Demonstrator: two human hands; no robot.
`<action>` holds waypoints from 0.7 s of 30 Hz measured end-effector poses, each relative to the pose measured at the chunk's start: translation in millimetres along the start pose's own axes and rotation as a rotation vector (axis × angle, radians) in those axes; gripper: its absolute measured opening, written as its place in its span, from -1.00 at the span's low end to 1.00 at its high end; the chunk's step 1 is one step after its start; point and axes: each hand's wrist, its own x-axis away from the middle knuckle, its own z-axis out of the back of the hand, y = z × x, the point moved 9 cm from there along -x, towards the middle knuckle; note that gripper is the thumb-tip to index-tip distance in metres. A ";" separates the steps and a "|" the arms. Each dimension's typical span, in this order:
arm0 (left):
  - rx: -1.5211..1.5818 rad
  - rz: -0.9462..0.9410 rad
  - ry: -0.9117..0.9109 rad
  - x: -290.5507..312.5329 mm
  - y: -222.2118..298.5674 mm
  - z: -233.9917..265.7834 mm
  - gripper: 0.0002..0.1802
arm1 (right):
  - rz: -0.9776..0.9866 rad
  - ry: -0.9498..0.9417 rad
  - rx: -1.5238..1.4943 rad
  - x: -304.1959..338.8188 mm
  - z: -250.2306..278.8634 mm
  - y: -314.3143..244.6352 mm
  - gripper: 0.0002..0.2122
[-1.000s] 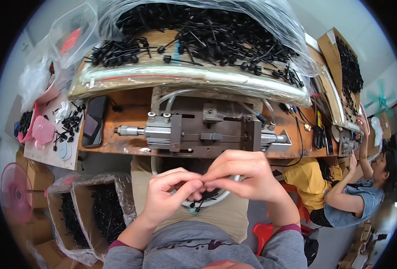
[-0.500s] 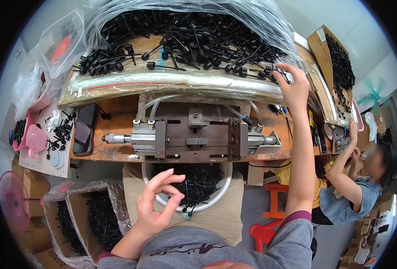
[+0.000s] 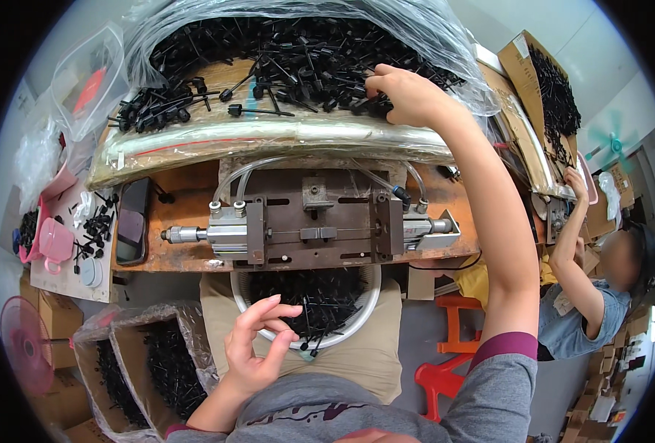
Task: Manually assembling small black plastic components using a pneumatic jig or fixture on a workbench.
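My right hand (image 3: pixel 414 97) reaches over the heap of black rod-like parts with knobbed ends (image 3: pixel 309 63) on the far side of the bench. Its thumb and forefinger are apart at the heap's near right edge, and I see nothing gripped between them. My left hand (image 3: pixel 257 345) hovers above my lap, fingers bent but spread and holding nothing. Just beyond its fingertips, a white round basket (image 3: pixel 375 299) on my lap holds more of these black parts. Between heap and basket stands a metal fixture (image 3: pixel 316 255) with two small grey blocks (image 3: pixel 318 233) at its middle.
Air cylinders (image 3: pixel 227 238) with clear hoses flank the fixture. A dark phone (image 3: pixel 133 221) lies left of it. Lined boxes of black parts (image 3: pixel 168 369) stand at lower left. A red stool (image 3: pixel 442 380) is at lower right. A co-worker (image 3: pixel 593 295) sits on the right.
My right hand has moved left from the heap's right end to nearer its middle. My left hand stays almost in place. The co-worker's raised hand has come down a little.
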 end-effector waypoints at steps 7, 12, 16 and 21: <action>-0.003 0.006 0.000 1.2 -0.9 0.9 -0.45 | 0.036 0.077 -0.055 7.0 5.6 -5.9 -0.69; -0.010 -0.004 -0.003 2.1 0.2 0.3 -0.46 | 0.148 0.176 -0.079 11.7 9.4 -9.8 -0.71; -0.040 -0.021 -0.003 3.2 1.7 2.6 -0.46 | 0.198 0.365 -0.249 28.1 34.4 -10.8 -0.78; -0.068 -0.123 -0.026 -9.8 18.0 -0.5 -0.49 | -0.087 0.563 -0.921 52.2 52.6 28.2 -0.83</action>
